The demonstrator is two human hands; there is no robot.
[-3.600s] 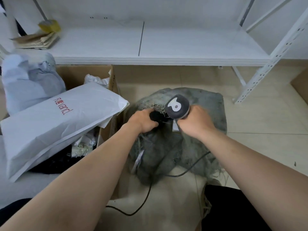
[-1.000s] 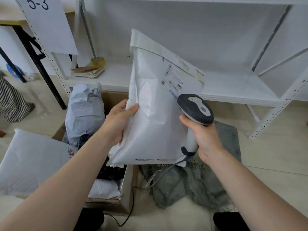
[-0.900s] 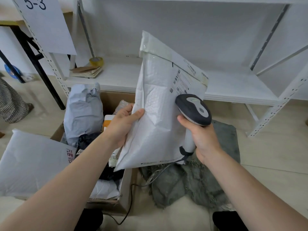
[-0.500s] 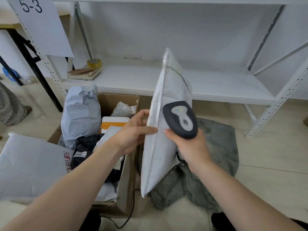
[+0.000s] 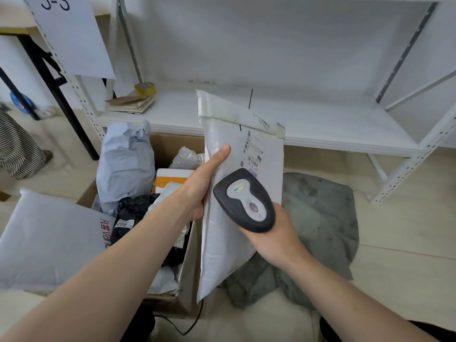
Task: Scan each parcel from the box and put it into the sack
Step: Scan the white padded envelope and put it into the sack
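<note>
A big white parcel [image 5: 49, 238] overhangs the box [image 5: 188, 280] at its left rim. My left hand [image 5: 202, 191] grips the padded mailer [image 5: 222, 248] by its left edge, upright over the box's right wall. My right hand [image 5: 274, 238] wraps round the scanner [image 5: 244, 201], close before the label. The grey sack [image 5: 318, 218] lies on the floor at right, with tiles showing beyond its edge.

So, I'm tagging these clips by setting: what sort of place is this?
Probably a parcel sorting room: a barcode scanner aimed at a labelled white mailer, a cardboard box full of parcels, and metal shelving with a 5-3 sign.
</note>
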